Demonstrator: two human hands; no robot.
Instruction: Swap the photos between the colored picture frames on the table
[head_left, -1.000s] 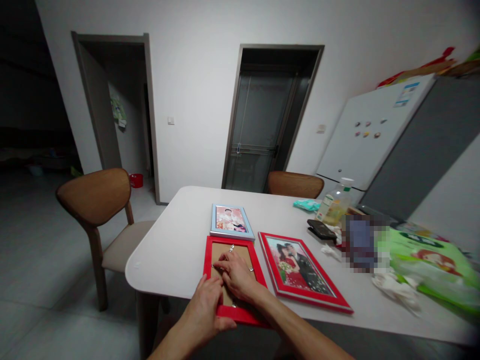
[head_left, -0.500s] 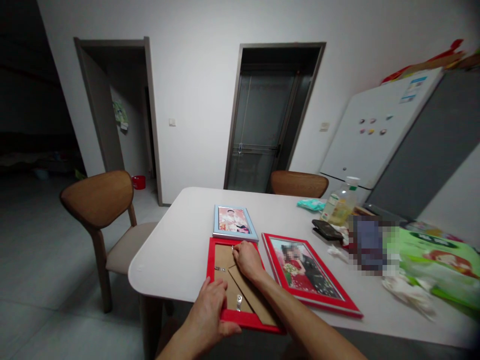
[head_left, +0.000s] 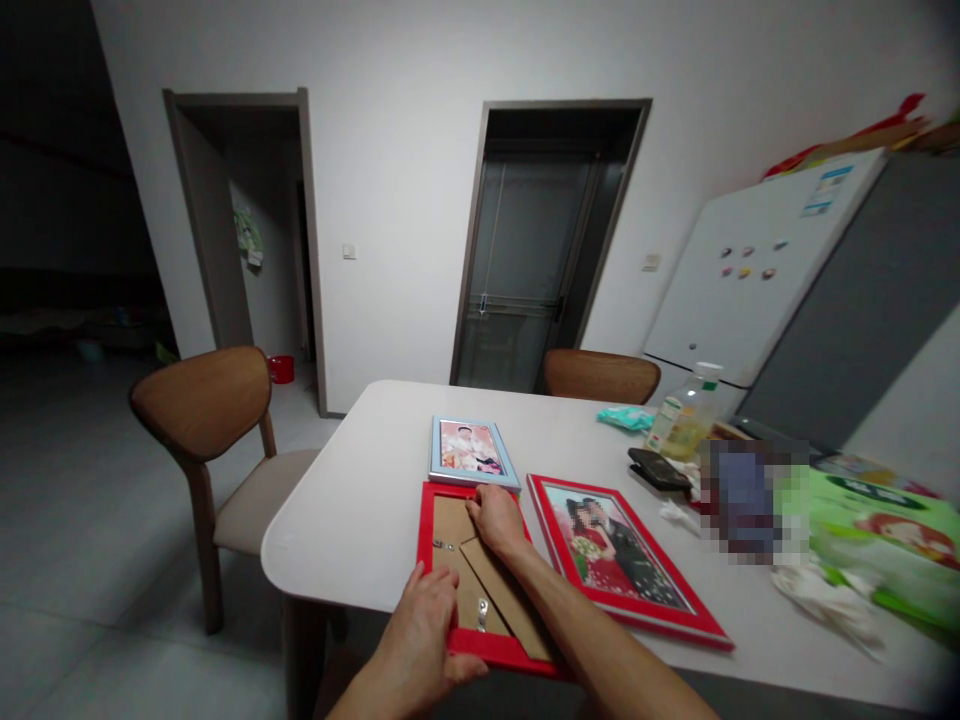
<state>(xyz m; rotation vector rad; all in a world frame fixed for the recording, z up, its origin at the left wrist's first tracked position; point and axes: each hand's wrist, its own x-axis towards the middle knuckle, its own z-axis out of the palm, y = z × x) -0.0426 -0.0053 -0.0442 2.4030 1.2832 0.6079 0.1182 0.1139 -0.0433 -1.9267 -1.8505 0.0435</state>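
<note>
A red picture frame [head_left: 426,530] lies face down at the table's near edge, its brown backing board [head_left: 452,518] and easel stand [head_left: 502,590] turned up. My left hand [head_left: 427,615] grips its lower left corner, thumb along the near edge and fingers over the side. At the far end of the backing, my right hand [head_left: 496,520] is closed with its fingertips pressed near the top edge; a clip there is mostly covered. Small metal clips [head_left: 482,612] show on the board. Just beyond sits a light blue framed photo [head_left: 471,450]. To the right lies a red framed photo of a couple [head_left: 615,545].
The white table [head_left: 345,510] also carries a bottle [head_left: 684,412], a black wallet-like item [head_left: 658,470], a teal packet [head_left: 625,418], crumpled tissues [head_left: 829,600] and a green package [head_left: 892,530] on the right. Wooden chairs [head_left: 206,400] stand at the left and far side.
The whole view has shifted slightly downward. Both hands stay on the red frame in nearly the same places, the right one still at the backing's far edge.
</note>
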